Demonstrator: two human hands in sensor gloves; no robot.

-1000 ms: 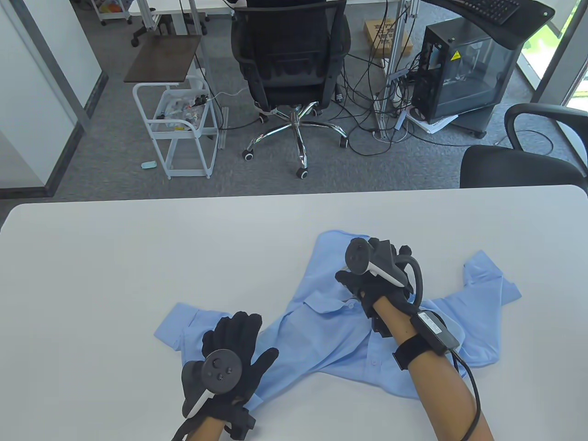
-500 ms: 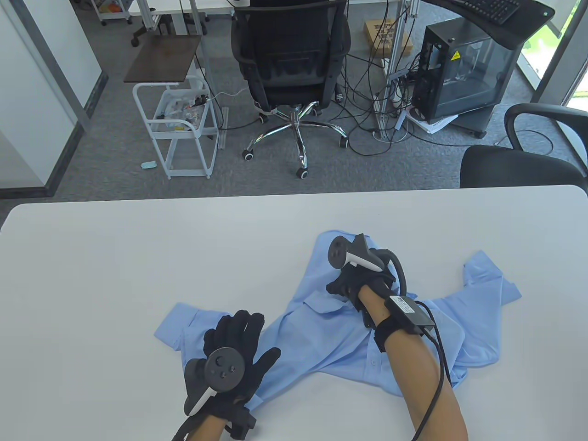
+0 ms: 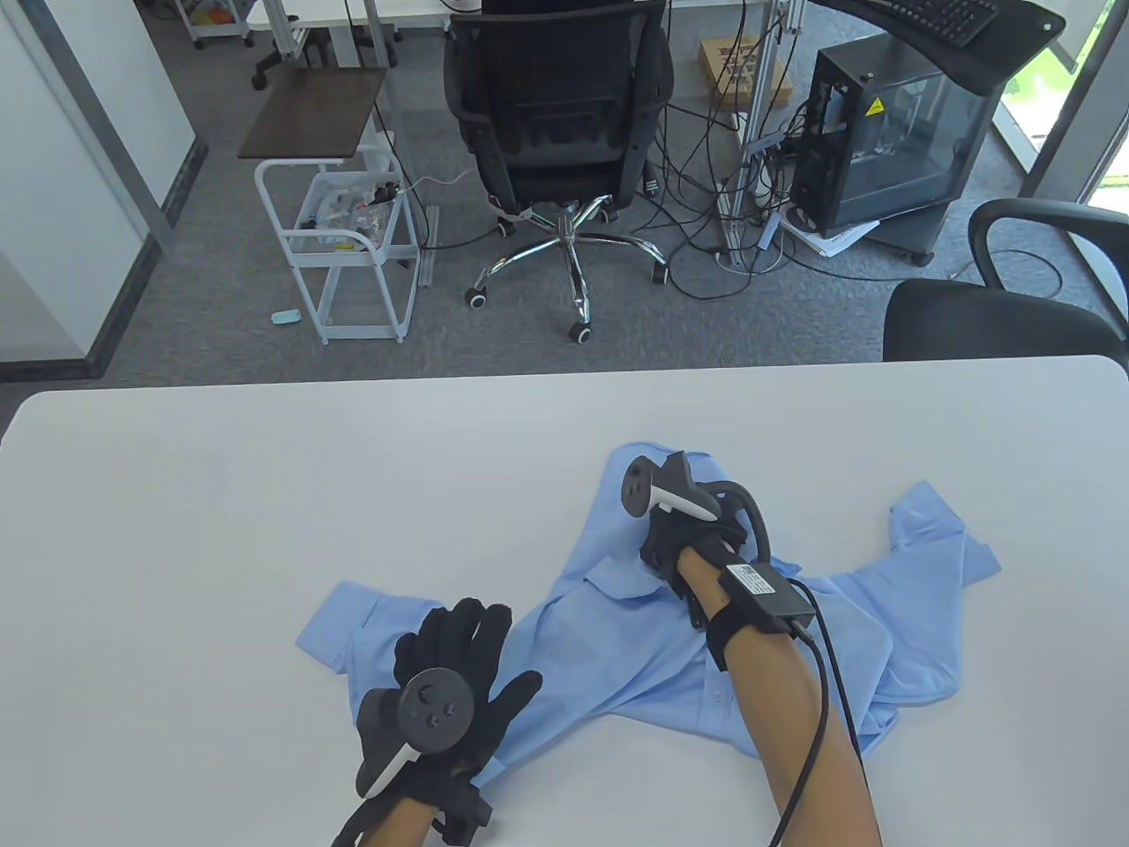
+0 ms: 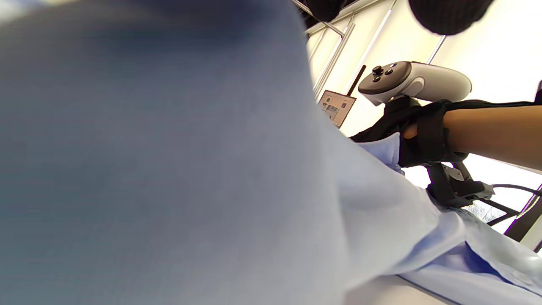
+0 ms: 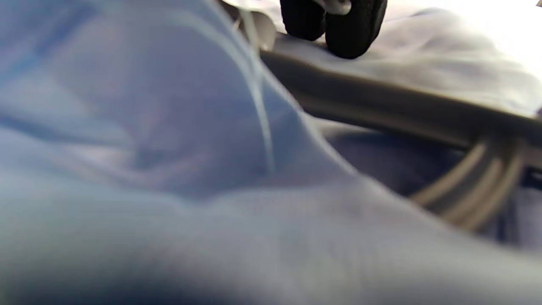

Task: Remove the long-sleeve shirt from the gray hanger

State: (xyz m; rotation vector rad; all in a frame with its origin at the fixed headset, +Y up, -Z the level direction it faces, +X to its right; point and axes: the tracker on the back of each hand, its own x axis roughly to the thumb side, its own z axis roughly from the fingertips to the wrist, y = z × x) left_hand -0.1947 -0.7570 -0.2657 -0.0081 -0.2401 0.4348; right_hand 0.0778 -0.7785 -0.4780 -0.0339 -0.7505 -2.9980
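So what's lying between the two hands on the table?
In the table view, only shirt fabric: the collar and button placket span the stretch between the left hand and the right hand. No hanger shows there.

White table (image 3: 265, 494), blue shirt (image 3: 635, 635) atop

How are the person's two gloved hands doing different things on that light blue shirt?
The left hand lies flat with fingers spread on the light blue long-sleeve shirt near a sleeve; the right hand is curled up by the collar, fingers tucked into the fabric. The left sits nearer the person, the right farther. Both wear black gloves with trackers.
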